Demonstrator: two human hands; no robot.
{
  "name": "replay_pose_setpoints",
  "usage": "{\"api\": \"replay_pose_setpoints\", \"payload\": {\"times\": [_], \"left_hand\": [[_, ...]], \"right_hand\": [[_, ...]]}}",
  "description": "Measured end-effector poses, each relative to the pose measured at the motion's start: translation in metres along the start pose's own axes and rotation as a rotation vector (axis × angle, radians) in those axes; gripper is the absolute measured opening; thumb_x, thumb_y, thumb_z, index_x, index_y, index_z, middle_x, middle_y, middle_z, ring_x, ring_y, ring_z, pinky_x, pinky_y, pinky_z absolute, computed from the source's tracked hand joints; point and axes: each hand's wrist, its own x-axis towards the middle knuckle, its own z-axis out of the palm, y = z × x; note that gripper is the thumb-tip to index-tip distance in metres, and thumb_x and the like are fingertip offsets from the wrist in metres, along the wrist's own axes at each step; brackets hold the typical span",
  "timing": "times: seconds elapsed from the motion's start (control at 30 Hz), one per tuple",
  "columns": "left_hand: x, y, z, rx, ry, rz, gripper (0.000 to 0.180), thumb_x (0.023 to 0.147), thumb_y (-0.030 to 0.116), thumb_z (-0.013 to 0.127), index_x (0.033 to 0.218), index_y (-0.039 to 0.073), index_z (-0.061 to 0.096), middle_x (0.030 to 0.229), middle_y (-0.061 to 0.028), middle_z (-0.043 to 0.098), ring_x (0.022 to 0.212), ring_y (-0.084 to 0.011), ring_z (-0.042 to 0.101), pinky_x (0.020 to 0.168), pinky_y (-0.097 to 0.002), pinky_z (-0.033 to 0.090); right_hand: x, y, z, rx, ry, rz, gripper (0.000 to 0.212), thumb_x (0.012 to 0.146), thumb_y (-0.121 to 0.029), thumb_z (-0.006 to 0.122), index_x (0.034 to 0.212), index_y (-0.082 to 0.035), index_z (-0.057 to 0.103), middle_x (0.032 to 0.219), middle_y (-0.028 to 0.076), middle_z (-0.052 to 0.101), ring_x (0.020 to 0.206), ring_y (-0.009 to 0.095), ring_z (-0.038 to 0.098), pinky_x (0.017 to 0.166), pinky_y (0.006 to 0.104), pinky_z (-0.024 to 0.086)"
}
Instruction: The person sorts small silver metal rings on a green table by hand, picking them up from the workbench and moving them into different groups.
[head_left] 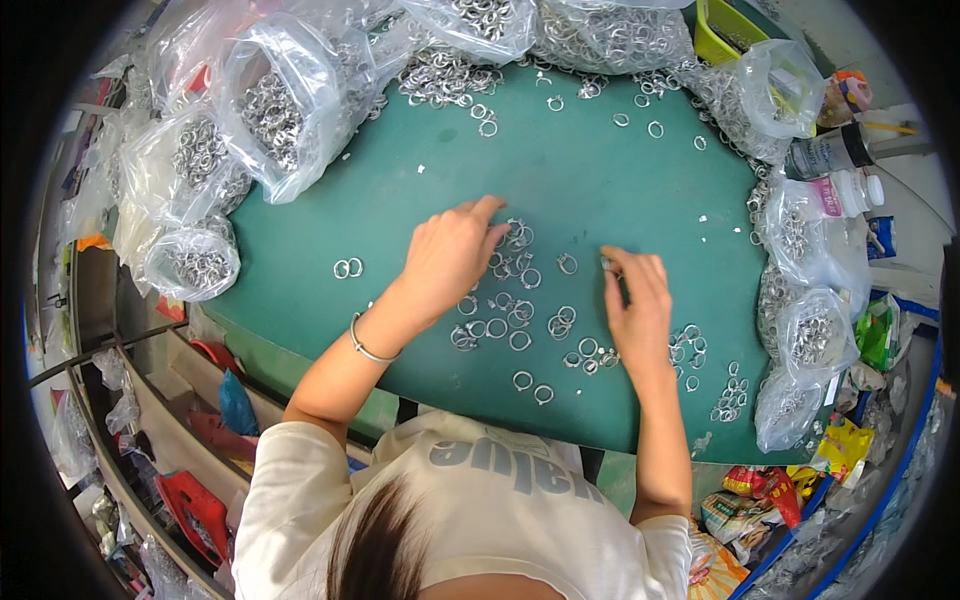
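Across the green table [400, 205], loose silver rings [517, 315] are lying in a scattered cluster between the person's two hands and down toward the near edge. The left hand [450, 245] is reaching to the cluster's far end, thumb and forefinger standing apart right beside the rings. The right hand [640, 295] is pinching a small ring [606, 264] between thumb and forefinger. Clear bags [275, 120] of rings are lining the far and side edges.
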Motion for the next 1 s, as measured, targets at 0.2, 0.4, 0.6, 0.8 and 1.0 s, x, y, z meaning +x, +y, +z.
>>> {"api": "replay_pose_setpoints", "payload": {"times": [0.2, 0.4, 0.6, 0.8, 1.0], "left_hand": [[-0.042, 0.004, -0.016, -0.261, -0.148, 0.191, 0.026, 0.081, 0.013, 0.069, 0.105, 0.007, 0.063, 0.091, -0.0144, 0.065, 0.066, -0.0278, 0.062, 0.06, -0.0372, 0.049], [-0.084, -0.006, -0.015, -0.906, -0.708, -0.156, 0.022, 0.096, 0.019, 0.054, 0.099, 0.0, 0.065, 0.072, -0.004, 0.062, 0.06, -0.01, 0.054, 0.053, -0.0256, 0.042], [-0.103, -0.036, -0.033, -0.467, -0.035, -0.231, 0.012, 0.089, 0.009, 0.061, 0.094, -0.001, 0.066, 0.071, -0.006, 0.057, 0.057, -0.0132, 0.05, 0.052, -0.0278, 0.039], [-0.101, -0.056, -0.029, 0.072, 0.235, -0.245, 0.01, 0.082, 0.002, 0.067, 0.091, 0.0, 0.066, 0.078, -0.0121, 0.058, 0.059, -0.0231, 0.058, 0.055, -0.0343, 0.045], [-0.096, -0.039, -0.022, -0.126, 0.236, -0.141, 0.01, 0.082, 0.004, 0.064, 0.092, 0.005, 0.063, 0.08, -0.0118, 0.057, 0.063, -0.0306, 0.058, 0.056, -0.0376, 0.048]], "right_hand": [[-0.038, -0.055, -0.006, 0.423, -0.081, 0.285, 0.03, 0.075, 0.008, 0.063, 0.103, -0.001, 0.062, 0.087, 0.011, 0.062, 0.079, 0.028, 0.058, 0.071, 0.0364, 0.047], [-0.056, -0.089, 0.02, 0.407, -0.128, -0.131, 0.033, 0.075, 0.006, 0.066, 0.107, 0.001, 0.06, 0.092, 0.013, 0.062, 0.083, 0.03, 0.058, 0.075, 0.0393, 0.046], [-0.046, -0.069, 0.025, 0.223, -0.108, 0.001, 0.04, 0.076, 0.003, 0.066, 0.115, -0.002, 0.058, 0.104, 0.012, 0.062, 0.094, 0.032, 0.056, 0.079, 0.0415, 0.045], [-0.03, -0.07, 0.041, -0.033, -0.248, -0.218, 0.038, 0.075, -0.003, 0.067, 0.112, -0.004, 0.059, 0.114, 0.007, 0.058, 0.103, 0.027, 0.051, 0.087, 0.0407, 0.038], [-0.03, -0.07, 0.035, -0.053, -0.008, 0.067, 0.037, 0.078, 0.001, 0.066, 0.114, -0.004, 0.058, 0.096, 0.007, 0.06, 0.095, 0.025, 0.053, 0.083, 0.0385, 0.037]]}}
